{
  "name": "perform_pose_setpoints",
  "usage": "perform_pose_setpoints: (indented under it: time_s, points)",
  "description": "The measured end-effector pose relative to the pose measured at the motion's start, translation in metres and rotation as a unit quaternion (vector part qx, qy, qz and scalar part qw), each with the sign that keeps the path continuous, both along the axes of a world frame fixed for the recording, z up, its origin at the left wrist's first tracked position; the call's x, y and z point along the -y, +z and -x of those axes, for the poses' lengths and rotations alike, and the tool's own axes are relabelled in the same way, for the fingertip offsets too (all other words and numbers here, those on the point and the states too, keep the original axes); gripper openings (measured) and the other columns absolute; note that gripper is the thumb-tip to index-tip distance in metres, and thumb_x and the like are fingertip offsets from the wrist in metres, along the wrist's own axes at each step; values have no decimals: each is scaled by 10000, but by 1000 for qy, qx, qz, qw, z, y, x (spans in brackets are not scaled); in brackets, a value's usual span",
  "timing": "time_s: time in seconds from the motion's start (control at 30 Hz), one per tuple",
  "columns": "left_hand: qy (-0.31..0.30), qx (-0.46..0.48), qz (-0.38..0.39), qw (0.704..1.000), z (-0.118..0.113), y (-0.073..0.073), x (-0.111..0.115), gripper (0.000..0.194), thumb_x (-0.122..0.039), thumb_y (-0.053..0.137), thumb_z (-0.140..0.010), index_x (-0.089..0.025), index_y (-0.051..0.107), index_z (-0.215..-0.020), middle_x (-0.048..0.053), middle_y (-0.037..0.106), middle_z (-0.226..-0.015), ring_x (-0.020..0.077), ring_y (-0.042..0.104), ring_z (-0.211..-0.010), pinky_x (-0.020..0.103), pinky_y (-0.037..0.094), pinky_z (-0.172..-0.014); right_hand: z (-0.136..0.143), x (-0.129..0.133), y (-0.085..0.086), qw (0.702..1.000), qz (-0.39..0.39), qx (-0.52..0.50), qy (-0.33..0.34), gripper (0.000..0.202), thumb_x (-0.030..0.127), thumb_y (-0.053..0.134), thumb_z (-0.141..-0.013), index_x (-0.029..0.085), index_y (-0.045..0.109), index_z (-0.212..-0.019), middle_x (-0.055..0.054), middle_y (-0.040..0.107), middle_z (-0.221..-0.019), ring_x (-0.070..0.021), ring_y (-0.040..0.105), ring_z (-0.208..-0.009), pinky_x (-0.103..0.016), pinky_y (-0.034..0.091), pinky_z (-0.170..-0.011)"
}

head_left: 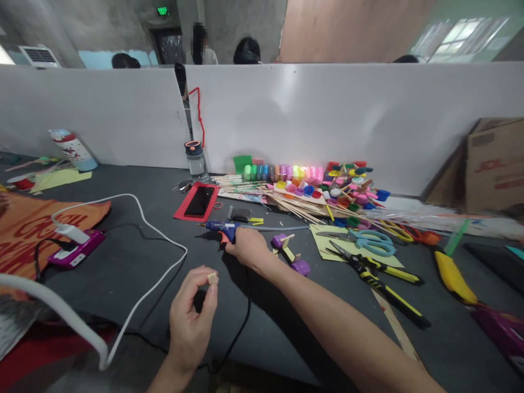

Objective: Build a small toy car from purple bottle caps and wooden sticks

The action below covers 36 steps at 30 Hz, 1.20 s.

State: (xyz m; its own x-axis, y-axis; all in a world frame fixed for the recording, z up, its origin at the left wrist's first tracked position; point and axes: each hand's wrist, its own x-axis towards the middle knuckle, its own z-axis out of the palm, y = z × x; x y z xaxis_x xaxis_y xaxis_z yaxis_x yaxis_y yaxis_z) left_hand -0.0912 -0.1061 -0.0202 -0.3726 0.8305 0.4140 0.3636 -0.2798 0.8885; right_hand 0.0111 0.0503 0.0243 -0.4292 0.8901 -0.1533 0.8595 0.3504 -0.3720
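Pinched between the thumb and index finger of my left hand (192,311) is a small pale wooden piece (212,278). My right hand (250,248) reaches across to a blue glue gun (221,225) with an orange trigger, its fingers closed round the handle. The gun's nozzle points left, and a long translucent glue stick (282,228) sticks out behind it. Just right of my right hand lies a small construction of purple clay lumps and wooden sticks (290,254). The gun's black cord (248,305) runs down toward the table's front edge.
Yellow-handled pliers (380,284) and blue scissors (372,242) lie to the right. A phone (199,201) rests on red card (180,212) near a water bottle (196,162). Clay pots (298,189) and sticks line the white partition (327,120). A white cable (164,234) loops left.
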Motion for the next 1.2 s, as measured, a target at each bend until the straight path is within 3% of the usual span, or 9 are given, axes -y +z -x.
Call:
perform_pose_setpoints:
  time_s: [0.17,0.33,0.43,0.63,0.8,0.9,1.0,1.1,1.2]
  points:
    - [-43,51,28,997,-6,6,-1,137,-259,605,-918,-205,681,-817,31,665,-895,150,635,-866,229,503,-786,-30,6,27,985,-40,-161,-40,244,343,617,-941,163,597,-1105,-17,664,-927,-161,638,-770,-304,535,-675]
    - [-115,110,96,983,-17,21,-20,200,-311,648,-894,-177,704,-756,56,709,-898,157,669,-889,222,515,-769,-85,27,68,949,-100,-289,-80,81,290,549,-892,223,511,-866,75,464,-668,-110,460,-577,-233,350,-520]
    - [-168,147,128,966,-27,27,-38,163,-320,664,-882,-169,695,-829,45,723,-843,149,680,-812,245,521,-768,-125,48,78,929,-112,-335,-111,119,290,525,-900,232,460,-819,87,379,-632,-98,370,-521,-229,290,-469]
    - [-282,249,174,910,-54,28,-70,200,-357,648,-818,-185,561,-872,13,678,-811,141,646,-616,288,533,-599,-193,83,44,894,-26,-416,-166,218,383,629,-894,234,485,-826,86,410,-625,-98,335,-501,-231,271,-451]
    - [-314,289,246,870,-80,32,-84,250,-241,621,-669,-156,566,-897,65,639,-873,112,561,-601,194,361,-442,-218,88,15,877,2,-436,-203,176,378,626,-895,227,537,-894,36,577,-724,-114,410,-538,-235,329,-465]
    - [-293,256,269,881,-87,27,-94,270,-320,618,-739,-143,573,-938,18,566,-762,85,467,-530,187,289,-422,-222,86,13,868,3,-448,-212,159,359,631,-877,221,568,-925,28,597,-733,-129,468,-588,-233,368,-497]
    - [-243,182,248,920,-82,19,-108,336,-354,654,-782,-169,550,-1042,-80,432,-668,55,315,-472,179,223,-430,-226,85,15,857,21,-471,-210,185,374,656,-857,214,596,-929,15,621,-769,-146,546,-679,-240,437,-586]
    - [-212,80,205,952,-72,17,-119,426,-266,725,-736,-186,565,-1123,-101,384,-674,64,315,-536,179,265,-516,-230,83,18,839,61,-508,-185,228,422,658,-871,206,597,-910,16,607,-735,-137,537,-655,-241,427,-592]
    - [-236,-19,185,954,-70,19,-119,362,-237,723,-740,-193,632,-1088,-102,363,-644,85,339,-577,203,300,-594,-236,80,21,822,66,-540,-168,262,453,660,-881,201,591,-892,22,574,-679,-125,484,-598,-242,382,-549]
